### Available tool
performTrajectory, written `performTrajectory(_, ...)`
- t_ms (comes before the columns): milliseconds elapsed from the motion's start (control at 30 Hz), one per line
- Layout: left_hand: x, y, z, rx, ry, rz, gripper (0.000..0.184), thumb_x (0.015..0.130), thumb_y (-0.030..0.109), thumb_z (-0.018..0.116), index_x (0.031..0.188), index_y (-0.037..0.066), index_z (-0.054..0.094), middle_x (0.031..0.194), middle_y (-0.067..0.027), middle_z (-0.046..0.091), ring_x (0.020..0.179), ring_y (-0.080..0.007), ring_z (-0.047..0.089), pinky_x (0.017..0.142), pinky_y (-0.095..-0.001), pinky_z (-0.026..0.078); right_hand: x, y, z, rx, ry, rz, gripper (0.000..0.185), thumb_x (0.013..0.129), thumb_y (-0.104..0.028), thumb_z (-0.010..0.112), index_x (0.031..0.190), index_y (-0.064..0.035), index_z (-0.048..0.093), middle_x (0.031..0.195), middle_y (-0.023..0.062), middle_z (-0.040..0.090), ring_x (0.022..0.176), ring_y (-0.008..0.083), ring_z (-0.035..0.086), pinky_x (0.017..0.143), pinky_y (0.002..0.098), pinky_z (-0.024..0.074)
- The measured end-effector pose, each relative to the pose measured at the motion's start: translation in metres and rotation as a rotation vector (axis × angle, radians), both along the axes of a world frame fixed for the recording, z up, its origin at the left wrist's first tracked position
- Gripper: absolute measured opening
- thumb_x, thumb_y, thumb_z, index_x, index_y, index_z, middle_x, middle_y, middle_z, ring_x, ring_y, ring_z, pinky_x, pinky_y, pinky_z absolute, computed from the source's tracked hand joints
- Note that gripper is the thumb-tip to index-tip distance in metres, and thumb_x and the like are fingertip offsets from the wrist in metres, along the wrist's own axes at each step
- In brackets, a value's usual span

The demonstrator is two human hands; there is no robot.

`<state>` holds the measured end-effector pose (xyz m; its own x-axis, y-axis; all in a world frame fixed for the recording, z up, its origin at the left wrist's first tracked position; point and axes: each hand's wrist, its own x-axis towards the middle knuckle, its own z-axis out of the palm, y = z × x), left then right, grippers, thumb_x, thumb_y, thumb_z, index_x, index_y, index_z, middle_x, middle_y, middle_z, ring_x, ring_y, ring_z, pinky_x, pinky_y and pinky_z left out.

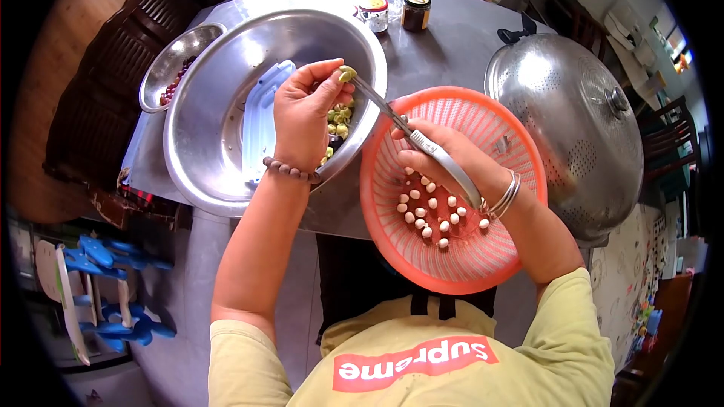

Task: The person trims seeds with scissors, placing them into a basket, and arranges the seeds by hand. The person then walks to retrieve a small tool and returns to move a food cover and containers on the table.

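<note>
Over the steel basin (pixel 197 173), my left hand (pixel 302 117) pinches a green-shelled seed (pixel 347 74), which looks like a lotus seed. Metal pliers (pixel 434 152) with a curved handle are gripped in my right hand (pixel 464 158), their tips touching or very near that seed. My right hand is above an orange plastic colander (pixel 498 271), where several peeled white seeds (pixel 443 243) lie scattered. Below my left hand, green shells or seeds (pixel 341 114) are partly hidden in the basin beside a pale blue plastic tray (pixel 256 120).
A smaller steel bowl (pixel 154 83) with dark red fruit stands left of the basin. Two jars (pixel 415 12) sit at the table's back. A large perforated steel lid or strainer (pixel 566 120) is right of the colander. A blue and white stool (pixel 113 286) is at the lower left.
</note>
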<state>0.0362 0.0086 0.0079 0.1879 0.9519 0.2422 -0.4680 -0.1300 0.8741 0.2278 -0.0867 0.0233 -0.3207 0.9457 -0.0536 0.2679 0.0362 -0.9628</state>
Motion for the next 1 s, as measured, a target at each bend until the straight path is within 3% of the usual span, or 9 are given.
performTrajectory(100,0.002,-0.003,0.002,0.049,0.063,0.054,0.016,0.086,0.004,0.059,0.099,-0.004,0.061,0.087,-0.0087,0.065,0.073,-0.0120,0.063,0.064,-0.0218,0.052,0.001,-0.002,0.005,-0.073,0.077,0.062,0.019,0.088,-0.020,0.056,0.094,-0.0033,0.050,0.076,-0.0018,0.046,0.071,0.0064,0.046,0.064,0.0231,0.0438)
performTrajectory(200,0.004,-0.003,0.002,0.119,0.087,0.103,0.015,0.086,0.004,0.059,0.098,-0.004,0.062,0.085,-0.0086,0.065,0.071,-0.0117,0.062,0.064,-0.0216,0.052,0.000,-0.004,0.002,-0.099,0.260,0.069,0.019,0.088,-0.021,0.055,0.092,-0.0048,0.049,0.073,-0.0022,0.045,0.063,0.0062,0.045,0.056,0.0211,0.0420)
performTrajectory(333,0.006,-0.004,0.004,0.179,0.110,0.146,0.015,0.085,0.003,0.060,0.098,-0.004,0.062,0.085,-0.0083,0.065,0.071,-0.0113,0.062,0.064,-0.0220,0.053,0.003,-0.004,0.012,-0.220,0.236,0.080,0.020,0.088,-0.024,0.055,0.087,-0.0049,0.048,0.067,-0.0016,0.044,0.056,0.0071,0.044,0.048,0.0212,0.0388)
performTrajectory(433,0.006,-0.006,0.005,0.215,0.111,0.176,0.014,0.085,0.003,0.060,0.097,-0.003,0.062,0.084,-0.0074,0.065,0.071,-0.0109,0.062,0.063,-0.0221,0.053,0.003,-0.001,0.008,-0.218,0.278,0.093,0.024,0.088,-0.026,0.055,0.081,-0.0043,0.048,0.060,-0.0005,0.044,0.050,0.0079,0.043,0.044,0.0218,0.0362)
performTrajectory(567,0.009,-0.006,0.006,0.231,0.122,0.211,0.013,0.086,0.004,0.058,0.098,-0.002,0.061,0.083,-0.0066,0.064,0.065,-0.0080,0.059,0.059,-0.0198,0.051,0.005,-0.003,0.009,-0.432,0.336,0.062,0.040,0.089,-0.037,0.054,0.067,-0.0032,0.055,0.052,0.0010,0.047,0.046,0.0085,0.045,0.041,0.0216,0.0342)
performTrajectory(833,0.007,-0.008,0.010,0.258,0.072,0.149,0.011,0.092,0.010,0.051,0.096,0.000,0.050,0.091,-0.0106,0.065,0.054,-0.0048,0.051,0.046,-0.0168,0.042,0.004,-0.004,0.012,-0.451,0.310,0.087,0.038,0.088,-0.037,0.055,0.071,-0.0031,0.055,0.053,0.0010,0.047,0.043,0.0085,0.044,0.041,0.0209,0.0336)
performTrajectory(933,0.005,-0.006,0.010,0.229,0.061,0.142,0.012,0.093,0.013,0.049,0.096,0.002,0.047,0.089,-0.0098,0.064,0.052,-0.0050,0.050,0.044,-0.0167,0.041,0.004,0.001,0.011,-0.323,0.248,0.183,0.025,0.087,-0.027,0.058,0.089,-0.0027,0.053,0.064,-0.0015,0.048,0.051,0.0052,0.044,0.044,0.0205,0.0366)
performTrajectory(1000,0.007,-0.006,0.008,0.186,0.055,0.216,0.013,0.094,0.016,0.047,0.096,0.003,0.045,0.087,-0.0085,0.063,0.050,-0.0053,0.049,0.043,-0.0164,0.040,-0.005,0.001,0.002,-0.129,0.166,0.086,0.023,0.086,-0.023,0.060,0.095,-0.0031,0.053,0.069,-0.0031,0.048,0.057,0.0035,0.043,0.048,0.0188,0.0369)
